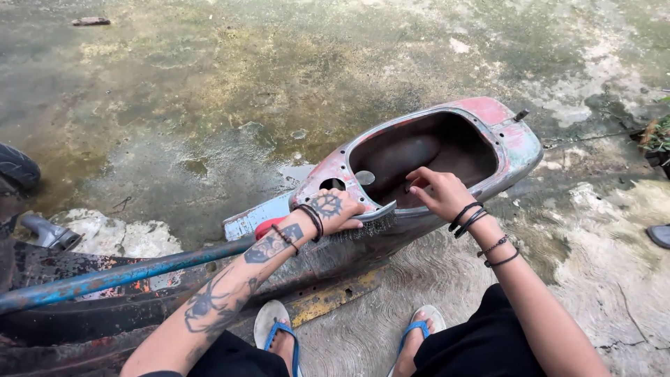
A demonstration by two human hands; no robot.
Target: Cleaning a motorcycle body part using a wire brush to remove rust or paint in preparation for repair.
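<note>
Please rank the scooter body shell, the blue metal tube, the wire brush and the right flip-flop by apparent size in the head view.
1. Scooter body shell, largest.
2. Blue metal tube.
3 and 4. Wire brush, under the left hand, and right flip-flop: both partly hidden, so unranked.

— Left hand (333,208)?
— Tattooed on the back, fingers curled down and closed in a grip, knuckles up. Dark bands round the wrist. Forearm bare, inked along its length, reaching forward and rightward from the lower left.
— Right hand (438,193)?
— Palm down, fingers (417,180) loosely bent and spread, pointing left, gripping nothing. Dark bands at the wrist, two thinner ones further up the forearm. Arm stretched in from the lower right.
— Near each other?
— Apart, roughly level, left slightly lower.
</note>
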